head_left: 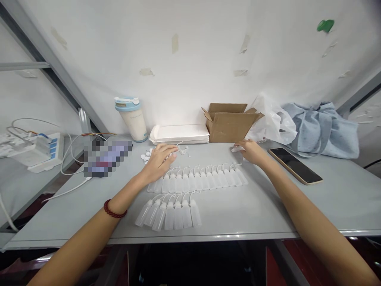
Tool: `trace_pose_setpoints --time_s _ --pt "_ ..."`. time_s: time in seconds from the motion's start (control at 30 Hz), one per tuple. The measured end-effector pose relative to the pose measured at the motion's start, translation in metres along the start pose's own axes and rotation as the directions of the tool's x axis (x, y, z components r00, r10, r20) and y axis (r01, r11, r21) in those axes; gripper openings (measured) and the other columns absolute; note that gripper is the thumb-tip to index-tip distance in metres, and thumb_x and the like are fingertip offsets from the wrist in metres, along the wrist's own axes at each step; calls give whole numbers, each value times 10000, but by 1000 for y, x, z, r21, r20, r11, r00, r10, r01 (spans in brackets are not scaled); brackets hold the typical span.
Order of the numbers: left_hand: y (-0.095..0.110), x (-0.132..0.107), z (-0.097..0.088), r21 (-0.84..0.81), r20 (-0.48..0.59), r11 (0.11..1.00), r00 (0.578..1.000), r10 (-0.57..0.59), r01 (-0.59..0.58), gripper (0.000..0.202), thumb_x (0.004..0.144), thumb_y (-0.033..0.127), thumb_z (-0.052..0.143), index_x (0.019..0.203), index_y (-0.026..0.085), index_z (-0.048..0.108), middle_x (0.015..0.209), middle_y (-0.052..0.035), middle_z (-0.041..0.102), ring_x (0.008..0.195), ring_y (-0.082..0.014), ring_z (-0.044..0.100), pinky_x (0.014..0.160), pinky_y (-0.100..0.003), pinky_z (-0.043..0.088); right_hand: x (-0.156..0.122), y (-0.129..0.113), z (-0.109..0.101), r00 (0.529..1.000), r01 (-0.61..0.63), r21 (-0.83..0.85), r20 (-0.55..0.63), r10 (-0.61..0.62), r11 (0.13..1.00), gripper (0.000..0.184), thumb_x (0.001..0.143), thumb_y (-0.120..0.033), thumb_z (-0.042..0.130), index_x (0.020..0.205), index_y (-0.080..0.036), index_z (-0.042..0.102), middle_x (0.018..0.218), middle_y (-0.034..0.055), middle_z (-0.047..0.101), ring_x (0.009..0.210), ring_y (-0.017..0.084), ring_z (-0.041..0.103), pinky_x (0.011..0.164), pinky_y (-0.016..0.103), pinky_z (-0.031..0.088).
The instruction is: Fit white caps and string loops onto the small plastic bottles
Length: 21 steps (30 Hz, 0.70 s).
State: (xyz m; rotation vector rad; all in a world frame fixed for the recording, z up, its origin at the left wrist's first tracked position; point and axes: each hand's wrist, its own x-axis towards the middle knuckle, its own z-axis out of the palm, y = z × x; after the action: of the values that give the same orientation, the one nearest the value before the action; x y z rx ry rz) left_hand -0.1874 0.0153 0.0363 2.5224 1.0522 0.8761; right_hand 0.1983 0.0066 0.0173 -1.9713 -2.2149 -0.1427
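My left hand [160, 161] reaches over the far end of the bottle rows, fingers stretched out and thumb apart. Beside its fingertips lie small white cords [185, 150], and small white caps [145, 155] sit to its left. My right hand [249, 151], in front of the cardboard box, has its fingers closed on a translucent plastic piece [236, 149], mostly hidden by the fingers. Between my arms, small translucent bottles with white cords lie in two rows: a longer back row [202, 180] and a shorter front row [169, 216].
Along the wall stand a paper cup [133, 123], a stack of white trays [181, 134], an open cardboard box [228, 127], a white plastic bag [272, 121] and a blue cloth bag [324, 129]. A phone [294, 165] lies right; a power strip [49, 151] and cables are left.
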Motion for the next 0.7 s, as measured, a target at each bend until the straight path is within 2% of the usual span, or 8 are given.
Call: trace_pose_setpoints --time_s 0.13,0.37,0.53,0.6,0.7 --pt "5 -1 -2 -87 -81 996 997 10 -17 344 946 350 385 1135 201 631 1220 -64 618 1174 -231 480 1035 -443 357 -3 -9 -2 1000 15 5 -21 -15 1000 404 714 2 480 1042 -118 682 1085 128 691 1054 280 591 902 374 454" --pt "14 -6 -3 -123 -103 992 994 26 -38 323 944 333 406 1146 216 630 1223 -63 618 1179 -227 494 1041 -438 362 -6 -22 -10 999 13 92 -54 -8 996 326 732 -27 514 986 -135 690 1052 129 698 1073 286 592 890 378 465" --pt "23 -9 -1 -157 -99 985 994 56 -71 313 948 317 408 1148 206 622 1229 -70 615 1173 -227 503 1041 -441 361 -13 -54 -28 995 32 241 -95 -9 970 286 827 -157 522 1080 -183 652 1111 83 686 1020 230 628 861 361 496" --pt "28 -11 0 -160 -84 984 994 70 -83 314 950 308 408 1159 195 613 1235 -76 608 1171 -228 501 1039 -443 360 -19 -75 -37 995 73 487 -101 -27 870 257 832 -222 543 1060 -198 658 1084 66 694 958 217 644 827 360 509" --pt "34 -13 3 -157 -46 984 996 75 -81 323 947 320 416 1183 198 600 1256 -79 591 1186 -241 484 1031 -449 371 -31 -107 -46 987 153 702 -69 -148 695 251 837 -287 555 1047 -198 660 1047 56 698 906 201 645 799 352 514"
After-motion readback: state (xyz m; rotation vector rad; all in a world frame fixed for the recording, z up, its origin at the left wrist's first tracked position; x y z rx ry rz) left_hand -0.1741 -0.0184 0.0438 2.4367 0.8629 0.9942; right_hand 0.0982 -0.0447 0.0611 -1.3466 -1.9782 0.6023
